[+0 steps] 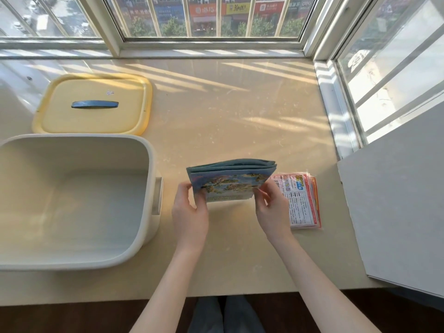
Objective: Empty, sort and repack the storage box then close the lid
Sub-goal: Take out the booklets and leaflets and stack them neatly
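Head-worn wide-angle view, close above the glossy beige desk [228, 111], facing forward and down; left hand [189, 212] and right hand [272, 210] lie near its front edge.

Empty white storage box [72, 138] sits at nine o'clock; yellow lid [96, 123] lies flat at eleven; blue booklets [230, 186] stand centre; printed packets [304, 200] lie at three.

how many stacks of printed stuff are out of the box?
2. The blue booklet stack is held upright, gripped by left hand and right hand. The pink packet stack lies flat on the table right of it. Storage box interior shows nothing more.
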